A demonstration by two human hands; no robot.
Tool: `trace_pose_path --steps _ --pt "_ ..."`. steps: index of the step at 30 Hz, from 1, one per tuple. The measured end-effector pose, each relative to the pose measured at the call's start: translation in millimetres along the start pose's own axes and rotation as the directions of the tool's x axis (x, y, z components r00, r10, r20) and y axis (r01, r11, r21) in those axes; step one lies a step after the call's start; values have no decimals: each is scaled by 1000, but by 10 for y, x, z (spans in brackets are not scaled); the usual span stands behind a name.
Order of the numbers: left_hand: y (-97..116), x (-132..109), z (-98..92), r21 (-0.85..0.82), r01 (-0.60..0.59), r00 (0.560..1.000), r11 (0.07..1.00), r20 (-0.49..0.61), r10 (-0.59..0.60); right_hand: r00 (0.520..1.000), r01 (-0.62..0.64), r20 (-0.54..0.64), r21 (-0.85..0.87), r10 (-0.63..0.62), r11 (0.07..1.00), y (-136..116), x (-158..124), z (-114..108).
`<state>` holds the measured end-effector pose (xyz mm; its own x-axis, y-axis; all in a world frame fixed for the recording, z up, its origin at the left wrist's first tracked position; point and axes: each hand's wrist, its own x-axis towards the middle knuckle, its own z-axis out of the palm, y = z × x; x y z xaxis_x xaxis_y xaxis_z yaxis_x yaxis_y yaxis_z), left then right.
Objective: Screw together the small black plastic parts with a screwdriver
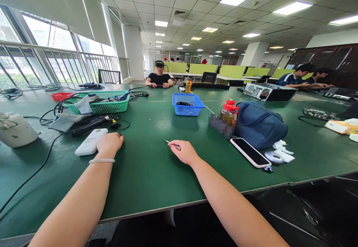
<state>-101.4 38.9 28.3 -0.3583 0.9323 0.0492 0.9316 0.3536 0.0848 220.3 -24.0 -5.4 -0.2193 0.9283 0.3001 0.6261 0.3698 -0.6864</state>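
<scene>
My right hand [183,151] rests on the green table [145,180], its fingers pinched round a slim pen-like tool [175,146]. The tool's pale pointed tip sticks out to the left, low over the tabletop; most of its shaft is inside the hand. My left hand [110,142], with a pale bracelet [102,160] at the wrist, lies back up with the fingers curled under. It overlaps the right edge of a white box-shaped device [91,141], like a power bank. I see nothing in the left hand, though its palm is hidden.
Ahead stands a blue basket [188,109] with dark items inside. Left are a green basket [110,107], cables and a white appliance [17,130]. Right are a blue bag [260,125], a red-lidded bottle [229,109] and a phone [250,153]. People sit across and far right.
</scene>
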Motion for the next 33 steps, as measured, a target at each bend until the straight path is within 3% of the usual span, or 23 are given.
trace_pose_path --steps 6,13,18,23,28,30,33 --pt "-53 55 114 53 -46 988 998 -146 53 1000 13 0 12 -13 1000 14 -1 7" --pt "-113 166 206 17 -36 996 999 -82 37 1000 18 -2 18 -18 1000 33 -5 19" --pt "-135 169 200 24 -69 993 997 -95 71 1000 23 2 10 -23 1000 25 0 16" --pt "-140 144 159 -12 -157 968 988 -200 151 1000 22 8 3 -22 1000 23 -5 23" --pt "-89 91 13 -45 -128 935 991 -340 105 1000 3 17 6 -3 1000 -18 -9 9" --pt "-81 72 -32 -49 -81 942 996 -329 60 1000 2 19 6 -2 1000 -33 -10 1" --pt "-105 65 -42 21 -32 976 999 -217 35 1000 5 22 12 -5 1000 -42 -11 -3"
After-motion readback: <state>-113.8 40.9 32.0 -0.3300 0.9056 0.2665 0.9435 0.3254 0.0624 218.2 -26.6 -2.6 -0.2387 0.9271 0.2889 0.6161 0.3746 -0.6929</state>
